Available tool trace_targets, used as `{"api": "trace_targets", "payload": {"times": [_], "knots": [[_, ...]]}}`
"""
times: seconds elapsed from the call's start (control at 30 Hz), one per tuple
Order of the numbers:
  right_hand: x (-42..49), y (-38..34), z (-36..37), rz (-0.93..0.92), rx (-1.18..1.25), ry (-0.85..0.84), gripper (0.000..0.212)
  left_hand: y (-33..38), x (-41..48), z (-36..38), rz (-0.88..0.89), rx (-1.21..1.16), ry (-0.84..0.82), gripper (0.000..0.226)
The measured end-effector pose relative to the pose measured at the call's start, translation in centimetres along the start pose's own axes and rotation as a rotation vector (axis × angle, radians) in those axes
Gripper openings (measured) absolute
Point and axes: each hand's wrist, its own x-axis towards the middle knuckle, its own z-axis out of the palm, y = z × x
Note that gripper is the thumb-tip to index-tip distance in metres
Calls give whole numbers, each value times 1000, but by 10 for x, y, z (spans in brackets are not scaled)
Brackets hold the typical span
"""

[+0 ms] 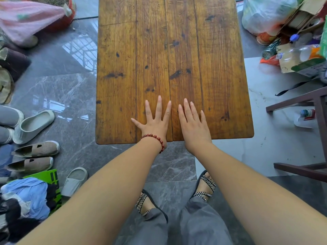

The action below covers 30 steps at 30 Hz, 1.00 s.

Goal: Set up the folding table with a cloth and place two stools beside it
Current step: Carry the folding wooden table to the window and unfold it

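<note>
A brown wooden folding table [212, 59] stands unfolded in front of me, its two halves meeting at a centre seam. My left hand [155, 121], with a red bead bracelet at the wrist, lies flat with spread fingers on the near edge just left of the seam. My right hand [192, 124] lies flat beside it, right of the seam. The tabletop is bare wood. No cloth or stool is plainly in view.
Several shoes and slippers [33, 126] line the floor at left, with a clothes pile [26, 197] at lower left. A dark wooden frame [311, 138] stands at right. Bags, bottles and boxes [292, 48] crowd the upper right. A pink cloth bundle [30, 18] lies upper left.
</note>
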Motion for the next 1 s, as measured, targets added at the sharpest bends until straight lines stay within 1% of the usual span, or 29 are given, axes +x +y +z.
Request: {"api": "trace_targets", "payload": {"times": [0.23,0.33,0.57,0.87,1.0], "knots": [[14,4,-1,-6,-6,2,114,1,13,-7,0,-10,6,130],[26,10,-7,-17,0,10,107,3,22,-14,-1,-22,18,128],[55,17,-21,-48,-12,32,101,-1,48,-38,-12,-14,-3,134],[59,17,-25,-40,9,21,108,-3,52,-40,-6,4,0,131],[52,10,-21,-17,-1,12,106,-5,46,-38,9,33,5,128]]}}
